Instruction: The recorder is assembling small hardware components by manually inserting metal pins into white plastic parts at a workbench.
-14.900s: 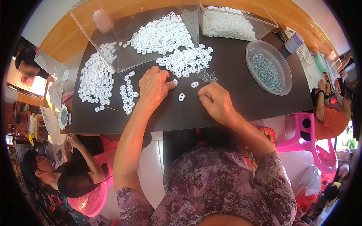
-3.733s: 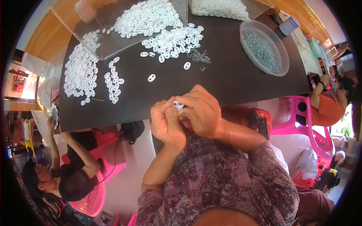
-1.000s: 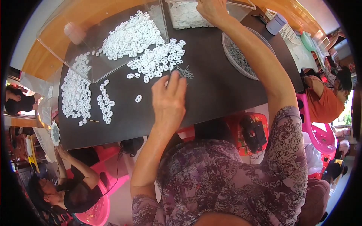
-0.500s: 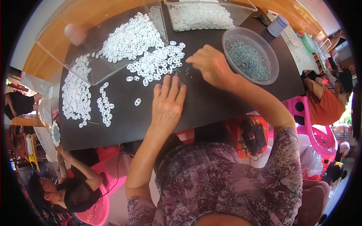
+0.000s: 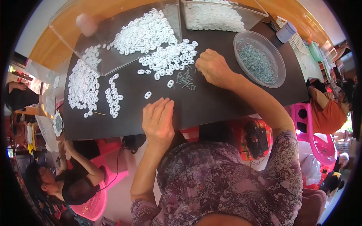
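Observation:
My left hand (image 5: 158, 120) is over the near part of the dark table, fingers stretched forward and side by side, with nothing visible in them. Just ahead of its fingertips lie two loose white oval pieces with two holes, one to the left (image 5: 148, 95) and one to the right (image 5: 170, 83). My right hand (image 5: 214, 68) is curled closed beside a small heap of thin metal screws (image 5: 185, 79). Its fingertips are bent down out of sight, so whatever they grip cannot be made out. Beyond the screws spreads a pile of the white two-hole pieces (image 5: 167, 58).
Right of my right hand stands a round clear tub (image 5: 281, 77) of screws. Clear plastic bins, one tipped and spilling white pieces (image 5: 145, 34), occupy the far side. More pieces (image 5: 81, 88) lie at left. A lidded cup (image 5: 286, 32) stands far right. People sit at both sides.
My left hand has drawn back toward the near edge, uncovering the screw heap and a white piece. The right hand's outstretched finger has curled in. The whole view has shifted slightly.

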`<state>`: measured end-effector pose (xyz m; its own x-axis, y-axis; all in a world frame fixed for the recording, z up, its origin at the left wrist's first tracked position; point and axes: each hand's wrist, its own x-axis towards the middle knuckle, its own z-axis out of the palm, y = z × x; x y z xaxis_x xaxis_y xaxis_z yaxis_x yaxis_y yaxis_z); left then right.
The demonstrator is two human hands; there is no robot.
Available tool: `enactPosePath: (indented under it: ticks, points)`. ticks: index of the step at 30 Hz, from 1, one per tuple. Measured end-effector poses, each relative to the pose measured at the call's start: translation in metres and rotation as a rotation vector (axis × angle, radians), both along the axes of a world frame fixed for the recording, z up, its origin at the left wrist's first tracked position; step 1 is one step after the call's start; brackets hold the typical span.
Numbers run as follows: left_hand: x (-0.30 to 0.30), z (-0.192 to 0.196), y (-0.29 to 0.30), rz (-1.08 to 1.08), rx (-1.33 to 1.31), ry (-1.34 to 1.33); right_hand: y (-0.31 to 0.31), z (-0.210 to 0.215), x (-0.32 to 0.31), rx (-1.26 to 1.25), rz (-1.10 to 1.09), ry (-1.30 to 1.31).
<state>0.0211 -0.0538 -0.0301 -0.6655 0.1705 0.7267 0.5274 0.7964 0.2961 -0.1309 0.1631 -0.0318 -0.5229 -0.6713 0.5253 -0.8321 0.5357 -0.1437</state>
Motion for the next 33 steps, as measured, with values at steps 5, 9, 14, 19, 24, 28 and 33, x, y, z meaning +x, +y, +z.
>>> enactPosePath:
  ticks: [5,9,14,19,24,28,33]
  points:
    - [0.004,0.004,-0.015,0.066,0.053,0.027,-0.012,0.007,0.014,0.034,0.052,0.035]
    - [-0.012,0.015,-0.030,0.140,0.004,0.077,-0.014,0.008,0.022,0.011,0.021,0.052]
    - [-0.038,0.027,-0.034,0.161,0.012,0.022,-0.009,0.010,0.030,-0.106,-0.056,-0.009]
    - [-0.070,0.034,-0.041,0.198,-0.049,0.003,-0.003,0.016,0.048,-0.252,-0.141,-0.100]
    - [-0.093,0.025,-0.068,0.218,0.009,-0.132,0.006,0.019,0.063,-0.372,-0.205,-0.216]
    - [-0.104,0.007,-0.066,0.146,-0.147,-0.078,-0.002,0.021,0.071,-0.493,-0.238,-0.383]
    - [-0.115,-0.004,-0.066,0.140,-0.264,-0.081,-0.011,0.020,0.075,-0.543,-0.192,-0.438]
